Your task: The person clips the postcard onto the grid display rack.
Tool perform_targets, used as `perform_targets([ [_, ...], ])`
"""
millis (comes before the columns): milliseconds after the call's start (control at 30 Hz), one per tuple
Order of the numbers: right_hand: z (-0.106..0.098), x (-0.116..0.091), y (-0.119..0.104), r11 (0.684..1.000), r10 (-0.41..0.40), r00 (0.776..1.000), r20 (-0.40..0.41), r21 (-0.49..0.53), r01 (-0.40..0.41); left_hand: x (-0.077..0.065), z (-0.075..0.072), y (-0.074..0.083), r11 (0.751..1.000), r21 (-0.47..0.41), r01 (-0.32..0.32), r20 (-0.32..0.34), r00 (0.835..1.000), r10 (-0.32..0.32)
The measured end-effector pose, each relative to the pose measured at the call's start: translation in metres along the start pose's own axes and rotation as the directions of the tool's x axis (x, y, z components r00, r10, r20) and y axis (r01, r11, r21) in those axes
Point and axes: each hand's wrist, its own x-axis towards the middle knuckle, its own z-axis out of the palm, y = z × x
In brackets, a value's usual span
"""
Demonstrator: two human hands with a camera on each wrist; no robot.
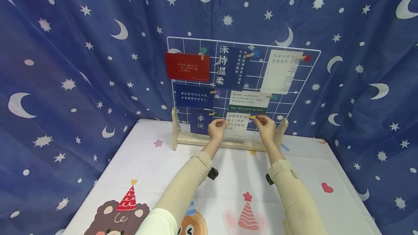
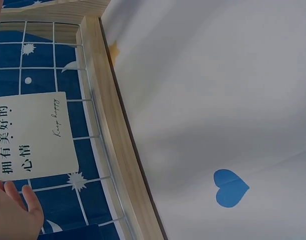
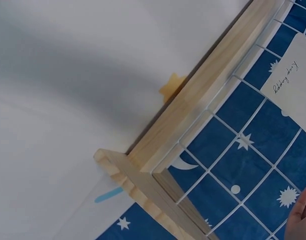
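A white card [image 1: 236, 128] with dark writing lies against the lower middle of a white wire grid panel [image 1: 284, 108]. My left hand [image 1: 217, 130] is at the card's left edge, thumb and forefinger pinching it. In the left wrist view, the other fingers [image 2: 32, 199] of that hand lie by the card's edge. My right hand [image 1: 266, 129] pinches a small wooden clothespin with a yellow heart [image 1: 253, 117] at the card's upper right corner. In the right wrist view, only a bit of the right hand [image 3: 300, 220] shows, and the clothespin is out of sight.
The panel stands in a wooden base [image 1: 196, 140] on a white printed tablecloth [image 1: 147, 162]. Other cards hang from clothespins, including a red card [image 1: 187, 67], a tall white card [image 1: 277, 71] and a small blue card [image 1: 197, 120]. Behind hangs a starry blue curtain [image 1: 107, 57].
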Motion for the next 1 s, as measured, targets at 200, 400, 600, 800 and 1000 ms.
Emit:
perform_targets([
  [200,0.001,0.000,0.002,1.000,-0.005,1.000,0.006,-0.008,0.005,-0.001,-0.002,0.003,1.000,0.024,-0.012,0.014,1.000,0.012],
  [400,0.000,0.000,0.005,0.999,-0.014,1.000,-0.001,-0.028,0.014,-0.001,-0.002,0.002,0.999,0.028,-0.027,0.017,0.999,0.027],
  [600,-0.003,0.001,0.005,1.000,-0.022,1.000,0.010,-0.011,0.022,0.002,-0.004,0.000,0.999,0.029,-0.032,0.050,0.998,0.031],
  [800,-0.005,0.000,0.004,0.999,-0.022,0.999,0.035,-0.031,0.023,0.002,-0.011,0.002,0.998,0.054,-0.039,0.059,0.998,0.036],
  [1000,-0.007,-0.004,0.005,1.000,-0.016,0.998,0.058,-0.013,0.016,0.004,-0.021,0.004,0.995,0.085,-0.044,0.093,0.995,0.036],
])
